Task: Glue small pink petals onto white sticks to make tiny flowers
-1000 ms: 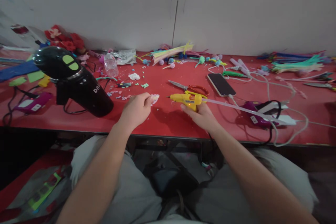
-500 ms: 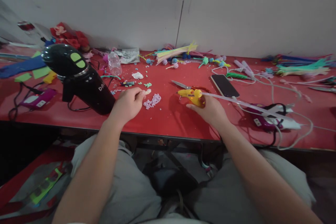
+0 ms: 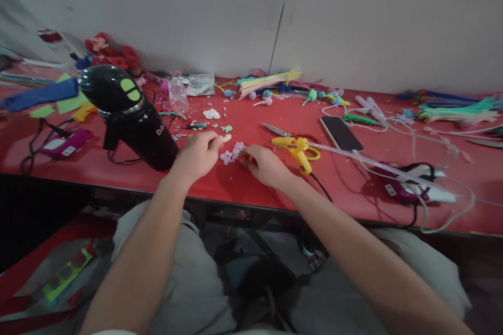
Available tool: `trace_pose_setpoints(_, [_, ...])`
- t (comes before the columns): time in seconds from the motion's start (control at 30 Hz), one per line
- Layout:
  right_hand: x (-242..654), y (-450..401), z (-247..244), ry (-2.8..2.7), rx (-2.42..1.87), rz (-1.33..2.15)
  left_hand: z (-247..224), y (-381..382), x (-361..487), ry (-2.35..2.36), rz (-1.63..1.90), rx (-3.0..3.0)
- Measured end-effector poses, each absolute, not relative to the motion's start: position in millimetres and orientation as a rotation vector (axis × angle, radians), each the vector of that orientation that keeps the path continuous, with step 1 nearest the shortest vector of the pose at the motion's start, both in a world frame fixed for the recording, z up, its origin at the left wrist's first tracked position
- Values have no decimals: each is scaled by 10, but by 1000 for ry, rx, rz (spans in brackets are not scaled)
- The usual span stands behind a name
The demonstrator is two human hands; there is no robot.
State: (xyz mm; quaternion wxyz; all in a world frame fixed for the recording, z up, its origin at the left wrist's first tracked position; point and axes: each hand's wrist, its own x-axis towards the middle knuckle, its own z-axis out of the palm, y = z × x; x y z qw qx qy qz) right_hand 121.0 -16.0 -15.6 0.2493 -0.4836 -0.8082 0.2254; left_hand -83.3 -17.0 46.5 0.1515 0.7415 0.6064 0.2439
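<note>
My left hand (image 3: 200, 154) pinches a small cream-coloured piece (image 3: 227, 138) between thumb and fingertips, just above the table. Beside it lies a small pile of short lilac pieces (image 3: 232, 153). At the pile's right edge is my right hand (image 3: 265, 165), its fingers bent and drawn together; whether a lilac piece sits between the fingertips is hidden. A yellow hot glue gun (image 3: 299, 155) rests on the table to the right of this hand, with a long clear glue stick (image 3: 353, 156) sticking out of its back. Scissors (image 3: 277, 130) lie just behind the gun.
A black vacuum flask-like device (image 3: 135, 120) stands tilted-looking at left. A phone (image 3: 341, 133), white cables and a purple power box (image 3: 396, 183) are on the right. Pipe cleaners (image 3: 267, 82), a clear plastic bottle (image 3: 178, 97) and scraps line the back of the red table (image 3: 220, 183).
My right hand has let go of the glue gun, leaving it on the table, and moved left to the lilac pile. My left hand still holds the cream piece.
</note>
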Motion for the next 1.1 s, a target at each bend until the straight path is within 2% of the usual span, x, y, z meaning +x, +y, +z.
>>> trace_pose_setpoints(0.17, [992, 52, -198, -2266, -1485, 519, 435, -162, -879, 1711, 696, 2114])
trace_pose_setpoints(0.53, [1067, -21, -189, -2219, -1415, 543, 422, -157, -869, 1727, 656, 2113])
trace_pose_setpoints(0.8, [1581, -475, -168, -1699, -1262, 986, 338, -210, -676, 1517, 818, 1958])
trace_pose_setpoints(1.1, [1759, -810, 38, -1469, -1125, 1066, 208, -338, -282, 1182, 950, 1718])
